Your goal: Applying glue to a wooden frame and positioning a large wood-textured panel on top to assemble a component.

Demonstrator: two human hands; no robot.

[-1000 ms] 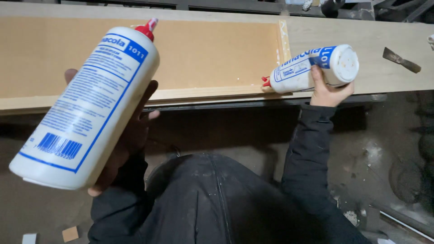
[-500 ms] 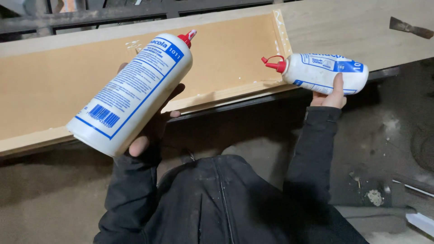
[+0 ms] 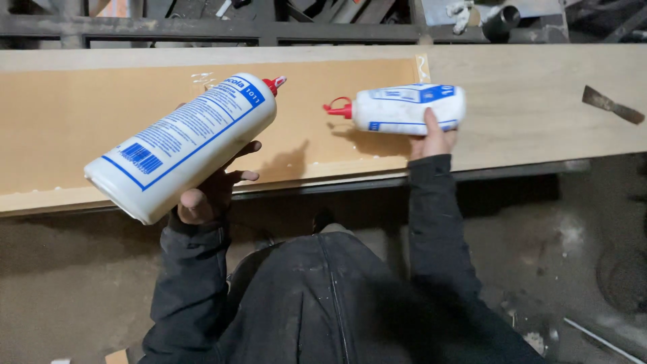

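The left hand (image 3: 212, 192) grips a large white glue bottle (image 3: 182, 145) from below, fingers (image 3: 246, 149) curled up around its far side and the thumb near its base, so the bottle lies slanted above the near edge of the brown panel (image 3: 81, 128), red nozzle (image 3: 273, 83) pointing up and away from the fingers. The right hand (image 3: 431, 138) clasps a smaller glue bottle (image 3: 408, 108) lying on its side, one finger (image 3: 429, 121) laid up over its wall and the rest hidden beneath it, with its red nozzle (image 3: 335, 108) aimed leftward over the panel. Compared with half a second ago, the large bottle has dropped a little and tipped flatter, its nozzle now further from the panel's far right corner, while the small bottle has moved inward from the pale board (image 3: 532, 101), so its tip now hangs over the brown surface rather than beside its end. A second ago that small bottle was further right and tilted down toward the panel's end. Judging by this, the right hand's bottle looks like the one being brought to bear on the panel, the left one held in reserve. Just beyond the large bottle's nozzle, wet glue squiggles (image 3: 201, 81) glint on the panel. Well to the right of the right hand's fingers lies a scraper (image 3: 612, 104).
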